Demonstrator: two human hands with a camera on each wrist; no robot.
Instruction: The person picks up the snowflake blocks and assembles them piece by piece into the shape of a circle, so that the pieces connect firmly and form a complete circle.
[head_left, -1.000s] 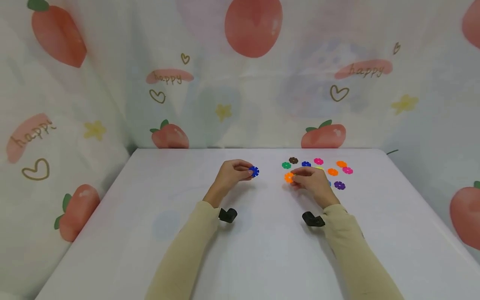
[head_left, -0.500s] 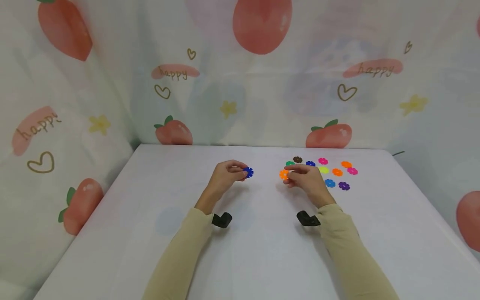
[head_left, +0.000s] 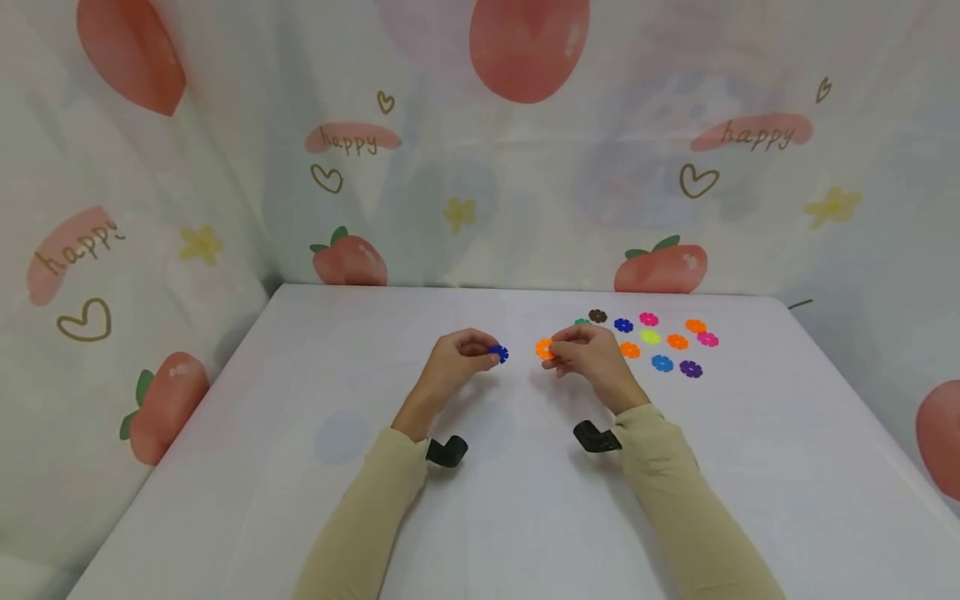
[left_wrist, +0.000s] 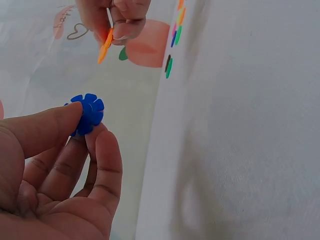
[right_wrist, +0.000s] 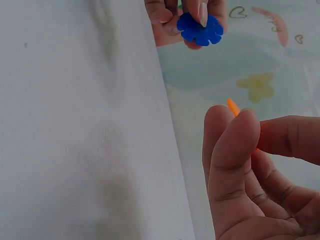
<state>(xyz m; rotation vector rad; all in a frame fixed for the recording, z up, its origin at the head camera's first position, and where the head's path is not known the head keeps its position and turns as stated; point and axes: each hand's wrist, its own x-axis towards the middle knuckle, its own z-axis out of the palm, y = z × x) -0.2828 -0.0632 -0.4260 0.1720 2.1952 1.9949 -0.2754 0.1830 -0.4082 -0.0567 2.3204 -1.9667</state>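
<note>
Curtained-off space, white table (head_left: 517, 517), fruit-printed cloth walls (head_left: 540, 225), kind of room unclear

Blue disc (left_wrist: 94, 115), orange disc (head_left: 543, 348) – smooth plastic; tabletop (head_left: 495, 508) – matt, perhaps cloth, dimly seen.

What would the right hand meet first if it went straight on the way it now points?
Probably the blue flower-shaped disc pinched in the left hand; the orange disc that the right hand holds would lead. Depth alignment is unclear.
</note>
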